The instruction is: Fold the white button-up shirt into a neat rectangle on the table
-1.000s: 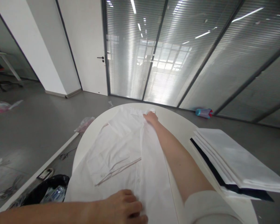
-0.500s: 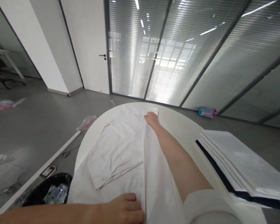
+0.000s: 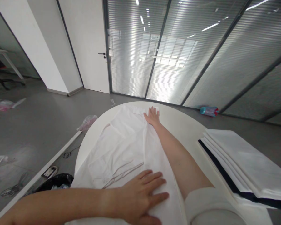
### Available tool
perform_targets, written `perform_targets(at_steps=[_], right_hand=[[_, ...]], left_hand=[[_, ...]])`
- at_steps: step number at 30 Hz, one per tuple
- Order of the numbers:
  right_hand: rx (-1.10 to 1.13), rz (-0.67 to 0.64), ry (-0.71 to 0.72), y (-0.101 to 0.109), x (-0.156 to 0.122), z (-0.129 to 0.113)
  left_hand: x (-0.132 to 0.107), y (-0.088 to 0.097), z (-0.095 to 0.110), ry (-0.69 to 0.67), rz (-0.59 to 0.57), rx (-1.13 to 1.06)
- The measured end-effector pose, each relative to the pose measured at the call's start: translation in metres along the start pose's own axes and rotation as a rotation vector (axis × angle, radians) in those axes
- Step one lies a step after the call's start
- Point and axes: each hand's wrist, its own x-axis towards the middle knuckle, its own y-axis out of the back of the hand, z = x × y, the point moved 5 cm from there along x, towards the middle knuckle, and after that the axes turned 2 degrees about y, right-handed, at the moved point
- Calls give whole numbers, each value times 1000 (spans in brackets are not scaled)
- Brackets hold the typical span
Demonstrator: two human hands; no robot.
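Observation:
A white shirt (image 3: 121, 147) lies spread along a round white table (image 3: 182, 128), collar at the far end. My left hand (image 3: 142, 195) lies flat on the shirt's near part, fingers stretched out and apart. My right hand (image 3: 152, 115) rests flat on the far end by the collar, fingers extended, its arm reaching across the shirt's right side. Neither hand holds anything.
A stack of folded white and dark cloth (image 3: 239, 162) sits on the table's right side. A black bin (image 3: 53, 182) stands on the floor at left, with scissors (image 3: 11, 189), plastic bags (image 3: 86, 122) and a blue bottle (image 3: 208, 110) farther off. Glass walls with blinds behind.
My left hand went from curled at the shirt's near edge to flat with spread fingers, farther up. My right hand opened flat at the collar. The shirt's left side lies smoother.

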Motion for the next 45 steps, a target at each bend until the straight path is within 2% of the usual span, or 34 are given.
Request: perform_targets(at_steps=[4,7,11,14,17,19,22,25,29,32,35,37,38,39,40,41,42,43,44,45], right_hand=[[-8,-130,-2,-5,6,1],[2,-159,-2,-8,11,2],[25,-160,5,-9,14,5],[77,-143,36,-5,13,7],[112,-82,58,6,8,11],[102,-39,52,12,2,13],[93,-66,46,11,-11,11],[77,-132,53,4,-21,7],[39,-153,46,1,-22,8],[9,-147,54,8,-22,6],[-26,-48,130,26,-30,-15],[-8,53,333,40,-46,-50],[24,80,486,45,-60,-73],[61,78,664,49,-78,-99],[76,33,892,50,-102,-127],[82,-9,1029,51,-127,-152],[86,-37,1119,51,-151,-175],[89,-50,1204,51,-177,-198],[87,-63,1317,51,-206,-220],[76,-29,1504,51,-238,-240]], left_hand=[[-7,-22,4,-83,-61,88],[-12,-32,9,-100,21,121],[-14,-30,12,-114,111,150],[-6,-23,14,-129,65,154],[13,-19,20,-161,-1,154],[27,-21,26,-194,14,168],[40,-33,38,-305,62,209],[38,-53,45,-430,47,239],[36,-69,44,-442,-12,193],[42,-64,45,-410,-104,31],[45,-34,45,-411,-171,-267],[43,4,30,-338,-123,-530],[41,27,12,-216,-47,-649],[36,53,-13,-76,109,-739],[27,79,-46,106,310,-794],[13,104,-81,275,545,-809],[-3,124,-115,416,715,-805],[-19,139,-148,557,854,-794],[-35,147,-181,711,937,-795],[-51,150,-210,873,972,-818]])
